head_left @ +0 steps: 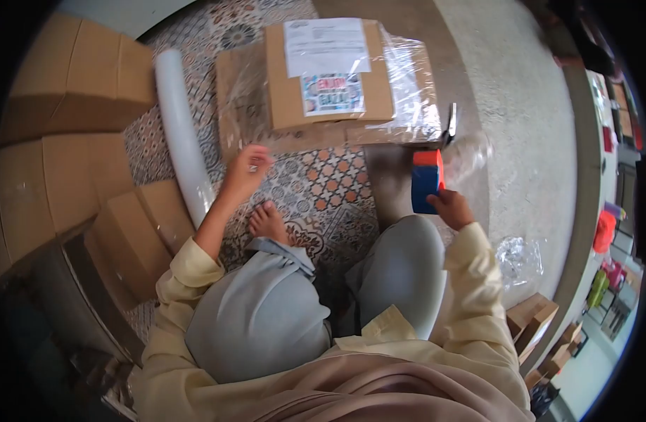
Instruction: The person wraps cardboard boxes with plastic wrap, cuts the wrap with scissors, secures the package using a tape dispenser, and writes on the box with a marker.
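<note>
My right hand point(452, 207) grips the lower end of a blue and orange tape dispenser point(426, 184), held above the floor to the right of my knee. My left hand point(249, 169) is raised near the front left corner of a plastic-wrapped flat cardboard piece point(242, 105), its fingers curled and slightly blurred; whether anything thin is between them is hidden. On that wrapped cardboard lies a brown carton point(379, 77) with a white paper label point(326, 43) and a colourful printed card point(333, 94). Black-handled scissors point(450, 123) are just beyond the dispenser.
A long white roll point(182, 133) lies left of my left hand. Cardboard boxes point(91, 169) stand along the left side. Crumpled clear plastic point(518, 260) is on the floor at right, near a small open box point(530, 318). Patterned mat point(337, 176) covers the floor ahead.
</note>
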Demonstrator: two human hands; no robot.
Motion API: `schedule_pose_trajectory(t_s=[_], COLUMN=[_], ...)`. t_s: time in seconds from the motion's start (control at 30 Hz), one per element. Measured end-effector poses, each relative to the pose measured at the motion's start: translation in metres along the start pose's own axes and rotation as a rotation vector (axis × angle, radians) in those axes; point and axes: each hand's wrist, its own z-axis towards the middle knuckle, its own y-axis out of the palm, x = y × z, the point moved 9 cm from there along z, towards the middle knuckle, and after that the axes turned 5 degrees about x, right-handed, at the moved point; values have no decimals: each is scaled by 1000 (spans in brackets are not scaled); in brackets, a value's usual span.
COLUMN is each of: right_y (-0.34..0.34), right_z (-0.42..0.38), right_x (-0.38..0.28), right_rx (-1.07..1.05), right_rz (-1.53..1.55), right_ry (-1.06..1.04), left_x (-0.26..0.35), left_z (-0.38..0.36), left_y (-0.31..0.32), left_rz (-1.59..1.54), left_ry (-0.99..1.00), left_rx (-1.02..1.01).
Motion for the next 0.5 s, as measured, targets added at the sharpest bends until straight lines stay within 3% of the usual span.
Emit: schedule_pose_trajectory(t_s=[0.07,0.13,0.17,0.23,0.3,0.43,0.5], right_y=[-8,-4,-9,-8,-12,-9,-7], right_z=[-11,-28,-31,-43,-52,-82,-99], right_x=[-40,-86,-96,-109,-110,-115,-122], right_rx=[-112,-293,-285,-443,-452,-600,-699], right_rz=[113,562,558,654,632,812,922], right_ry=[-122,-290,-288,-235,-249,-244,-235], left_x=[18,19,20,19,6,3,19], left_z=[-19,-21,-19,-15,-27,-53,-63], left_y=[45,63,69,74,82,135,152], left_rz=[-223,-368,-513,-457,-497,-599,-689], left_ry=[74,95,125,81,-389,-649,-667], left_rx=[-364,-334,-322,-346,-448,-819,-910])
